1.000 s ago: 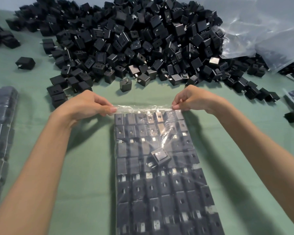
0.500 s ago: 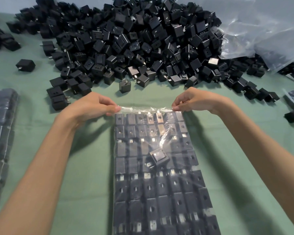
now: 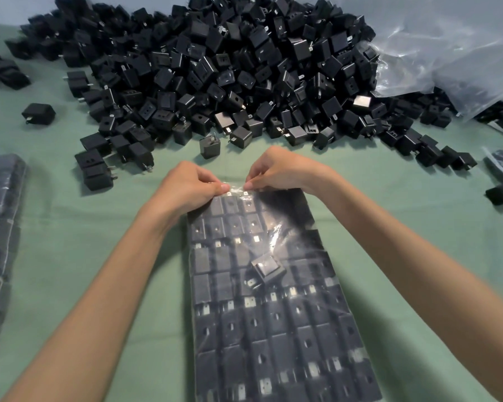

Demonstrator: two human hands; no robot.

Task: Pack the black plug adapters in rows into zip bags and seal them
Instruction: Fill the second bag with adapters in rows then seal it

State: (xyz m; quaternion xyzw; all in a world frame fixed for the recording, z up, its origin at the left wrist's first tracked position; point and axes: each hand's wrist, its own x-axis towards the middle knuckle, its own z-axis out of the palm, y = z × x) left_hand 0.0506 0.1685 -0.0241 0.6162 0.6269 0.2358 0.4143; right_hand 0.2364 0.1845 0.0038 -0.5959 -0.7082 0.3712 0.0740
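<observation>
Pinching zip bag [image 3: 276, 329] top: both hands [image 3: 186, 188] [image 3: 285, 172]

Flat clear zip bag [image 3: 273, 314] of rowed black adapters [image 3: 230, 285]

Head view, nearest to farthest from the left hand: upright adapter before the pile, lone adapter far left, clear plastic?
1. Upright adapter, just beyond the left hand.
2. Lone adapter, far left.
3. Clear plastic, back right.
</observation>
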